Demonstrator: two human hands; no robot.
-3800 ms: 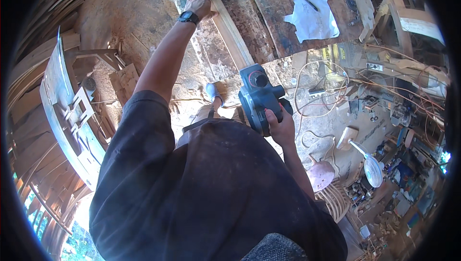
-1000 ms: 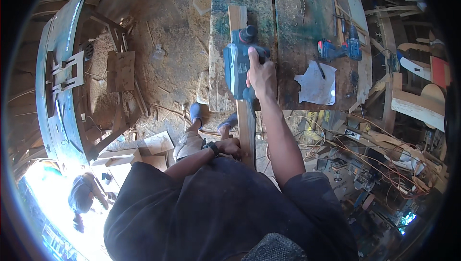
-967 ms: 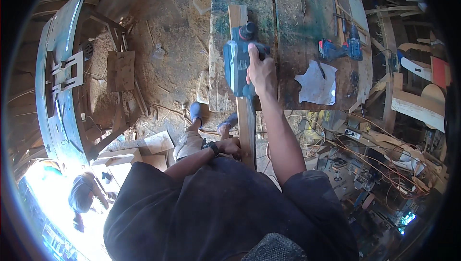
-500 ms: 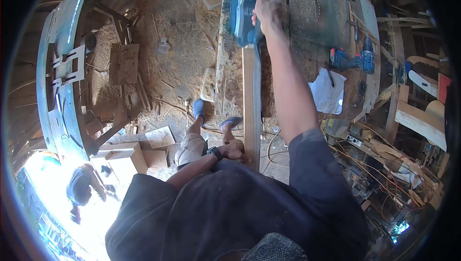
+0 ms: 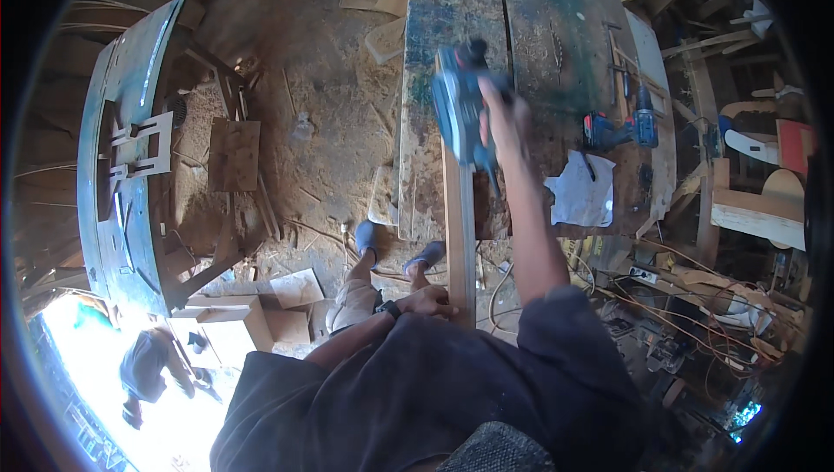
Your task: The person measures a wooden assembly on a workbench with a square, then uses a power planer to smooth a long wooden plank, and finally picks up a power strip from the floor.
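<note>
My right hand is wrapped round the handle of a blue-green electric planer, both a little smeared by motion. The planer sits at the far part of a long, narrow wooden beam, turned slightly askew to it. That beam runs from the workbench back toward my waist, its near end jutting past the bench edge. Close to my body, my left hand grips the beam's near end, its fingers bent at the side of the wood. The planer's underside is hidden, so I cannot tell whether it touches the beam.
On the bench's right lie a cordless drill and a white paper sheet with a dark pen. Cords tangle at the lower right. A second blue-topped table stands left. Another person bends down at the lower left.
My right hand has drawn the planer nearer along the beam and turned it askew. My left hand remains at the near end. The whole view has shifted slightly.
</note>
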